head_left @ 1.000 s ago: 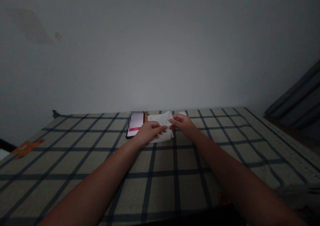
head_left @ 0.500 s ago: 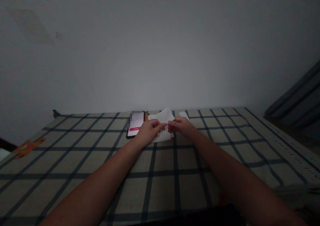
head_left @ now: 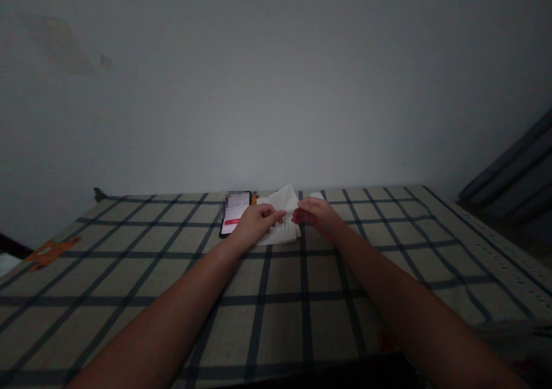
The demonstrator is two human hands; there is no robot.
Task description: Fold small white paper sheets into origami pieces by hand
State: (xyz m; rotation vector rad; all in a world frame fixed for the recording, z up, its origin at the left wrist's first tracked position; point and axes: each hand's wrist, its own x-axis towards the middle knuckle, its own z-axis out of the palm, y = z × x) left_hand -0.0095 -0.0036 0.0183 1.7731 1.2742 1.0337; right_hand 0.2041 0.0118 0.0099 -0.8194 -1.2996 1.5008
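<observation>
Thin, creased white paper (head_left: 286, 196) peaks between the left hand (head_left: 257, 221), pinching it, and the right hand (head_left: 318, 212), whose grip I cannot tell, above checked cloth (head_left: 282, 277).

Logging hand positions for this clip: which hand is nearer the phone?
The left hand, just right of the phone in view; the right hand is farther off, at the other side of the white paper.
</observation>
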